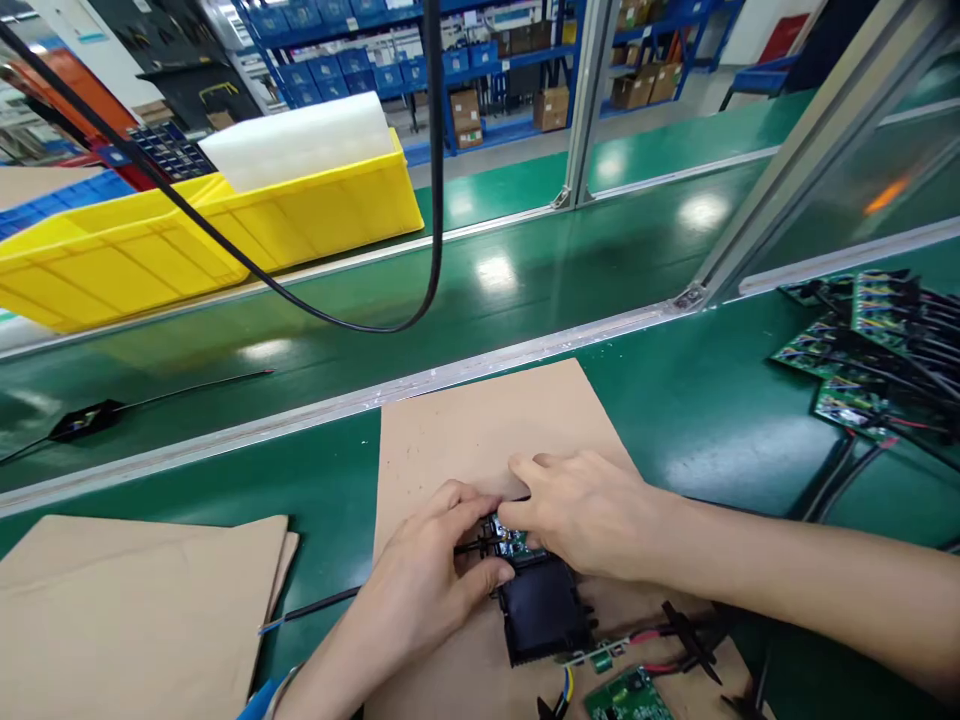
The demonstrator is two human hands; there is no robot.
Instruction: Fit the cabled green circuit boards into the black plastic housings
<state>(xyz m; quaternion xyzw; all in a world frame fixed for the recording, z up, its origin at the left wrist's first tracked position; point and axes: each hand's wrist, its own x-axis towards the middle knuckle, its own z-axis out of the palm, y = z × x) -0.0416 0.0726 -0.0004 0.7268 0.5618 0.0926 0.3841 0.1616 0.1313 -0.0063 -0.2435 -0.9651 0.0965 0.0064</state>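
Note:
A black plastic housing lies on a sheet of brown cardboard, with a green circuit board set in its upper part. My left hand grips the left side of the housing, thumb in front and fingers behind, close to where a black cable enters. Curled over the board's upper right side, my right hand presses its fingers down there; the fingertips are partly hidden. More circuit boards with coloured wires lie just below the housing.
Flat cardboard sheets lie on the left of the green bench. A pile of wired circuit boards sits at the right. Beyond the metal rail stand yellow bins, and a black cable hangs in a loop.

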